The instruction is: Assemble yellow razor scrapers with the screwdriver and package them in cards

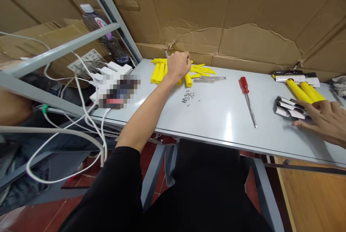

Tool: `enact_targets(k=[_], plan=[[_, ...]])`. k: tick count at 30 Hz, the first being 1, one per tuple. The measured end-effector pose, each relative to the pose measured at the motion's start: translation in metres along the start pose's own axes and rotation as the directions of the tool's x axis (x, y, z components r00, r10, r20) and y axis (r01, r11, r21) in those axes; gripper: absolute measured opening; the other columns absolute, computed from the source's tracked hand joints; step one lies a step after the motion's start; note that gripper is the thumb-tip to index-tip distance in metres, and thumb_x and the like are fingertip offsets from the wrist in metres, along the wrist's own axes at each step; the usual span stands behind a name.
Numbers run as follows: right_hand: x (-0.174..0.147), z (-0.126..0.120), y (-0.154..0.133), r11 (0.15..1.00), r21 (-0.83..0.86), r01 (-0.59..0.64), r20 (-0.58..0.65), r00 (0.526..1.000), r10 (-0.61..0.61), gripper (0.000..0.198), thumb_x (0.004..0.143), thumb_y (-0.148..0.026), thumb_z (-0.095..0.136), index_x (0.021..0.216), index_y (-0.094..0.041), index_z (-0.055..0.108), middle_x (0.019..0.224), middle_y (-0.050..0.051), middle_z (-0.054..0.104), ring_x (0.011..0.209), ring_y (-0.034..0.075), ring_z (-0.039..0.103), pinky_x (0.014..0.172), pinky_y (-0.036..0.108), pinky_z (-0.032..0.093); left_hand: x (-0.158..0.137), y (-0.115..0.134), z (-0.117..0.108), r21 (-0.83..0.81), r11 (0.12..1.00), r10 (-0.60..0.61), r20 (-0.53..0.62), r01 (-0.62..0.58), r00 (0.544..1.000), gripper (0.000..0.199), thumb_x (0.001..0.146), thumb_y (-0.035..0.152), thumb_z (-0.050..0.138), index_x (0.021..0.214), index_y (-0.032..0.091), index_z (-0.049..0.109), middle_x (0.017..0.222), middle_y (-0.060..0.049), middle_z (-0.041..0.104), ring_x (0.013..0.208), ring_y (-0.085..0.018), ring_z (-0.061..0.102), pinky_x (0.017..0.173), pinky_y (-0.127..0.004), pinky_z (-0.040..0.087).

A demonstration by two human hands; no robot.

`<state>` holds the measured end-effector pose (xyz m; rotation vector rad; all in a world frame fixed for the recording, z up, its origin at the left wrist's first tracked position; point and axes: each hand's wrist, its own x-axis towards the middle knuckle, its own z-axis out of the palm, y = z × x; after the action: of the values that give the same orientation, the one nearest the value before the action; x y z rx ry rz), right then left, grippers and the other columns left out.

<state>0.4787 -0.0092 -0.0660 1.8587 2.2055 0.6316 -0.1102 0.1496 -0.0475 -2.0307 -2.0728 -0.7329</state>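
Observation:
My left hand (178, 66) is curled closed over the yellow tubes (156, 74) at the back of the table; its fingertips are hidden beneath the knuckles. Flat yellow pieces (202, 70) lie just right of it. At the right, my right hand (325, 119) has its thumb and fingers around one end of a small stack of black-and-white curved pieces (287, 108). More yellow tubes (304, 91) lie behind that stack. Between my hands are small metal screws (187, 97), thin metal strips (209, 79) and a red-handled screwdriver (248, 100).
White chargers (112, 71) and a blurred-out device (120, 93) crowd the left end, with looping white cables (81, 131). A metal frame (62, 48) and a bottle (105, 33) stand there. Cardboard (216, 19) walls the back. Another person's arm (13, 109) shows at far left.

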Motion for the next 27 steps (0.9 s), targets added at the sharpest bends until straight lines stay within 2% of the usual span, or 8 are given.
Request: enact_targets(k=[3, 6, 8, 11, 14, 18, 22, 27], plan=[[0.003, -0.022, -0.008, 0.998, -0.069, 0.009, -0.134, 0.991, -0.018, 0.136, 0.075, -0.108, -0.009, 0.180, -0.033, 0.034, 0.150, 0.026, 0.052, 0.136, 0.042, 0.048, 0.108, 0.057, 0.047, -0.002, 0.005, 0.012, 0.074, 0.996, -0.046, 0.066, 0.041, 0.997, 0.033, 0.098, 0.027, 0.061, 0.120, 0.011, 0.081, 0.126, -0.026, 0.078, 0.122, -0.044, 0.072, 0.107, -0.059, 0.056], [0.015, -0.069, -0.054, 0.987, 0.151, 0.050, -0.374, 0.927, 0.010, 0.100, 0.099, -0.090, 0.016, 0.169, -0.029, 0.054, 0.154, 0.017, 0.058, 0.142, 0.028, 0.052, 0.117, 0.048, 0.042, -0.002, 0.005, 0.029, 0.065, 0.996, -0.059, 0.052, 0.056, 0.997, 0.038, 0.089, 0.033, 0.073, 0.115, 0.006, 0.081, 0.121, -0.031, 0.077, 0.118, -0.048, 0.071, 0.105, -0.065, 0.056], [0.035, -0.098, -0.101, 0.921, 0.332, 0.203, -0.381, 0.922, -0.066, 0.075, 0.106, -0.077, 0.032, 0.142, -0.027, 0.075, 0.132, 0.010, 0.071, 0.124, 0.019, 0.061, 0.107, 0.038, 0.045, -0.003, 0.003, 0.038, 0.032, 0.997, -0.065, 0.028, 0.064, 0.997, 0.038, 0.083, 0.033, 0.076, 0.113, 0.010, 0.080, 0.116, -0.029, 0.077, 0.115, -0.047, 0.070, 0.105, -0.067, 0.055], [0.087, -0.122, -0.176, 0.820, 0.447, 0.358, -0.299, 0.923, -0.241, 0.060, 0.108, -0.058, 0.037, 0.123, -0.019, 0.080, 0.121, 0.011, 0.073, 0.114, 0.018, 0.057, 0.104, 0.036, 0.040, -0.005, -0.002, 0.044, 0.012, 0.997, -0.072, 0.019, 0.072, 0.997, 0.041, 0.076, 0.027, 0.075, 0.115, 0.015, 0.079, 0.111, -0.026, 0.077, 0.112, -0.044, 0.068, 0.104, -0.067, 0.054], [0.150, -0.125, -0.231, 0.747, 0.580, 0.326, -0.185, 0.945, -0.270, 0.048, 0.104, -0.037, 0.042, 0.122, -0.013, 0.080, 0.119, 0.015, 0.070, 0.109, 0.017, 0.050, 0.095, 0.031, 0.033, -0.007, -0.007, 0.043, 0.018, 0.997, -0.074, 0.021, 0.073, 0.997, 0.044, 0.074, 0.026, 0.075, 0.116, 0.016, 0.078, 0.110, -0.025, 0.077, 0.109, -0.042, 0.068, 0.101, -0.067, 0.055], [0.203, -0.116, -0.268, 0.709, 0.623, 0.329, -0.167, 0.942, -0.290, 0.048, 0.101, -0.030, 0.047, 0.130, -0.012, 0.080, 0.129, 0.017, 0.066, 0.114, 0.018, 0.048, 0.090, 0.027, 0.029, -0.007, -0.012, 0.041, 0.040, 0.997, -0.072, 0.009, 0.071, 0.997, 0.041, 0.072, 0.027, 0.078, 0.111, 0.018, 0.078, 0.107, -0.023, 0.078, 0.106, -0.044, 0.070, 0.097, -0.068, 0.058], [0.192, -0.112, -0.289, 0.638, 0.639, 0.429, -0.209, 0.895, -0.393, 0.049, 0.108, -0.043, 0.045, 0.133, -0.019, 0.079, 0.133, 0.012, 0.065, 0.108, 0.011, 0.048, 0.086, 0.023, 0.022, -0.004, -0.016, 0.044, 0.064, 0.993, -0.097, 0.018, 0.096, 0.995, 0.037, 0.072, 0.026, 0.081, 0.107, 0.017, 0.077, 0.108, -0.022, 0.079, 0.106, -0.046, 0.072, 0.096, -0.069, 0.060], [0.149, -0.104, -0.304, 0.440, 0.642, 0.628, -0.306, 0.736, -0.604, 0.050, 0.110, -0.055, 0.048, 0.129, -0.022, 0.080, 0.124, 0.008, 0.067, 0.090, 0.003, 0.040, 0.081, 0.021, 0.020, -0.006, -0.009, 0.038, -0.121, 0.983, -0.143, -0.016, 0.140, 0.990, 0.031, 0.073, 0.023, 0.082, 0.103, 0.020, 0.075, 0.109, -0.021, 0.077, 0.117, -0.050, 0.070, 0.102, -0.077, 0.056]])
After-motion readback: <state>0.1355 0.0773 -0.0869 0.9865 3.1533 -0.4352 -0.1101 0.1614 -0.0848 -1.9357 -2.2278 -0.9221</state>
